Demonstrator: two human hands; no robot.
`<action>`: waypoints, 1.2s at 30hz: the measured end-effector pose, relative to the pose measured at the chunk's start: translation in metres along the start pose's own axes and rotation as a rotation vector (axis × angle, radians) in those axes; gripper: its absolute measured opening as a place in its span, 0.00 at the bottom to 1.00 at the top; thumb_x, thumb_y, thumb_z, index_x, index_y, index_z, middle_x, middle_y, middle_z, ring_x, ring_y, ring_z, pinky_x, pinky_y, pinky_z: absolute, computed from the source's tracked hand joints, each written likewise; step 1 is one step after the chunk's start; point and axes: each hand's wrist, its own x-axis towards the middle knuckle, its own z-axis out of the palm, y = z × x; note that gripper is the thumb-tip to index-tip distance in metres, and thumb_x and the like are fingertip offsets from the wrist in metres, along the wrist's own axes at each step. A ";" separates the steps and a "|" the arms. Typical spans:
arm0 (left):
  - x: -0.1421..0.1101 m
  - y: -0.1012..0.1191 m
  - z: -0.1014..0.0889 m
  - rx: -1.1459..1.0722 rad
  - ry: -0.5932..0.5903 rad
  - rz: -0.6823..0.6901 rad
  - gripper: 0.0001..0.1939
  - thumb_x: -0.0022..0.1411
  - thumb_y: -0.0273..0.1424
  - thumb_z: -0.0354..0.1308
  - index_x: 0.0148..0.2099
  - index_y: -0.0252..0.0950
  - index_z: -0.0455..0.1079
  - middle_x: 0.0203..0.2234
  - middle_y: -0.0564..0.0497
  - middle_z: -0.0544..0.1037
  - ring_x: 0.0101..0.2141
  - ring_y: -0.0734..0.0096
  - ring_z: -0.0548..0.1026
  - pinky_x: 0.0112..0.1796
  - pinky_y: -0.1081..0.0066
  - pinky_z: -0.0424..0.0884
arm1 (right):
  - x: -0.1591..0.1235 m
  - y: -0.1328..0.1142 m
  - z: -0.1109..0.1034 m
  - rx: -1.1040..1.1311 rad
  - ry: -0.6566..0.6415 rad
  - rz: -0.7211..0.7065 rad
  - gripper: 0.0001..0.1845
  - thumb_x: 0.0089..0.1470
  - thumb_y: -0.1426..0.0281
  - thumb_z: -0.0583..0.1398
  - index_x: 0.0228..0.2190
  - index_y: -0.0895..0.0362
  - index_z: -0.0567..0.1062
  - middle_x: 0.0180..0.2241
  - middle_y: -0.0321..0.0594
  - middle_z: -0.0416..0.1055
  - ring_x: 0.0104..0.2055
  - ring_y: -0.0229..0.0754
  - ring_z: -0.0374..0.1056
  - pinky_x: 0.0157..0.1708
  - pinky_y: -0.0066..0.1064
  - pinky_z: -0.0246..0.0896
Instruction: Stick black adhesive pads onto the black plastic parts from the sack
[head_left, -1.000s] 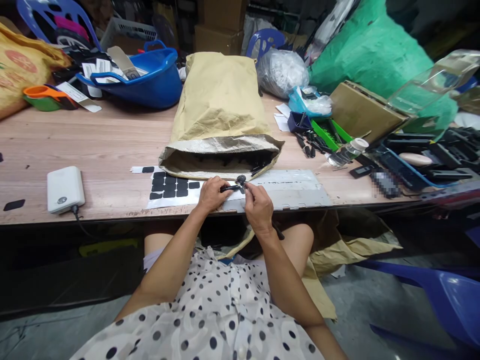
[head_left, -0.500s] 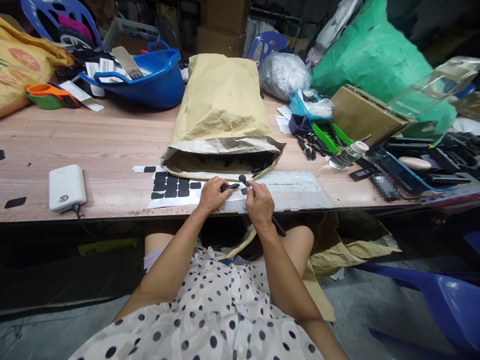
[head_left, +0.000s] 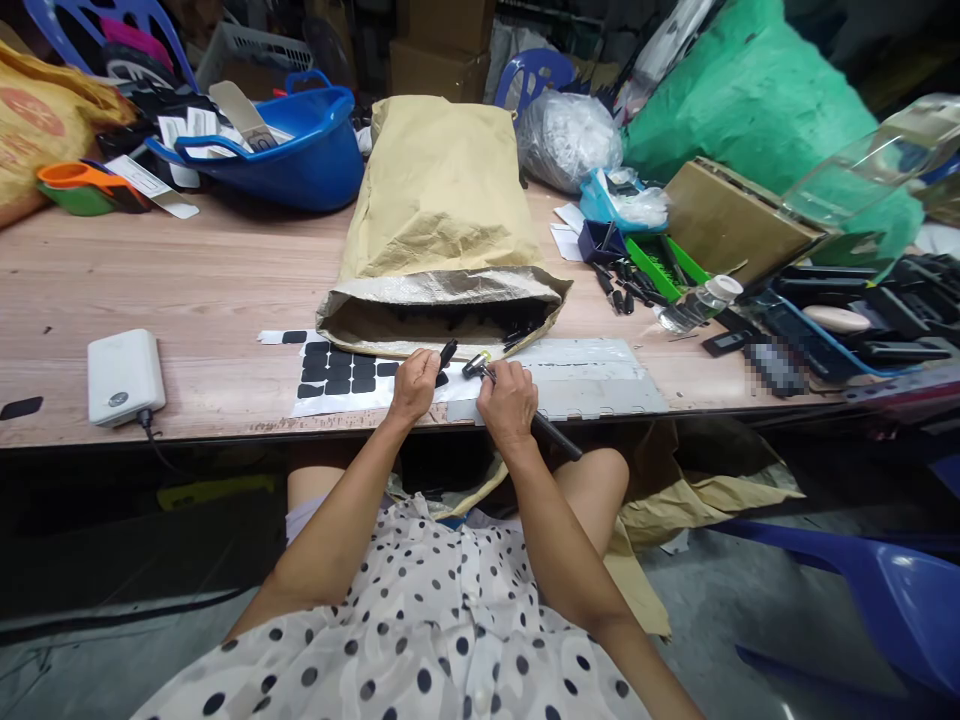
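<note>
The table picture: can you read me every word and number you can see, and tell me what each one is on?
No word or number is clear enough to read.
Grey board: dark writing, too blurred.
Yellow bag: red marks, too blurred.
White card: tiny print, too small.
White box: a round mark, too small to make out.
Black gadget: blocked out by blurry squares.

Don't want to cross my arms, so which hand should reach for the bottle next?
Right hand, probably: it's nearer the clear bottle, though it holds a black-handled tool; left hand holds a black piece.
</note>
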 end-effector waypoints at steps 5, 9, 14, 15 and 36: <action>0.000 0.002 -0.001 -0.047 -0.005 -0.016 0.19 0.70 0.36 0.43 0.29 0.38 0.68 0.31 0.49 0.75 0.36 0.65 0.74 0.39 0.67 0.70 | -0.003 -0.003 0.003 -0.044 0.036 -0.018 0.08 0.57 0.73 0.57 0.40 0.56 0.74 0.39 0.47 0.70 0.42 0.50 0.61 0.37 0.36 0.52; -0.003 0.004 -0.005 -0.123 -0.012 0.013 0.17 0.68 0.38 0.45 0.30 0.38 0.68 0.31 0.50 0.74 0.35 0.66 0.73 0.39 0.67 0.70 | -0.005 -0.004 0.003 -0.066 0.024 -0.020 0.09 0.58 0.72 0.57 0.41 0.57 0.74 0.39 0.47 0.70 0.42 0.50 0.61 0.38 0.37 0.51; -0.036 0.013 -0.020 -0.355 -0.255 -0.026 0.15 0.64 0.45 0.51 0.39 0.38 0.68 0.28 0.53 0.74 0.27 0.71 0.70 0.32 0.70 0.68 | -0.005 -0.004 0.003 -0.058 0.027 -0.037 0.08 0.59 0.71 0.56 0.40 0.56 0.73 0.39 0.47 0.70 0.41 0.51 0.61 0.38 0.37 0.51; -0.047 0.015 -0.024 -0.378 -0.347 -0.035 0.16 0.63 0.46 0.52 0.40 0.38 0.69 0.27 0.53 0.74 0.26 0.71 0.69 0.30 0.70 0.68 | -0.005 -0.004 0.003 -0.061 0.024 -0.037 0.08 0.59 0.71 0.56 0.40 0.56 0.73 0.39 0.48 0.70 0.42 0.51 0.61 0.38 0.37 0.52; -0.060 0.020 -0.021 0.157 -0.591 0.029 0.15 0.63 0.39 0.54 0.28 0.39 0.73 0.21 0.52 0.77 0.25 0.67 0.74 0.29 0.71 0.66 | -0.006 -0.004 0.005 -0.055 0.035 -0.036 0.09 0.60 0.71 0.55 0.41 0.56 0.74 0.39 0.48 0.70 0.42 0.51 0.60 0.37 0.37 0.51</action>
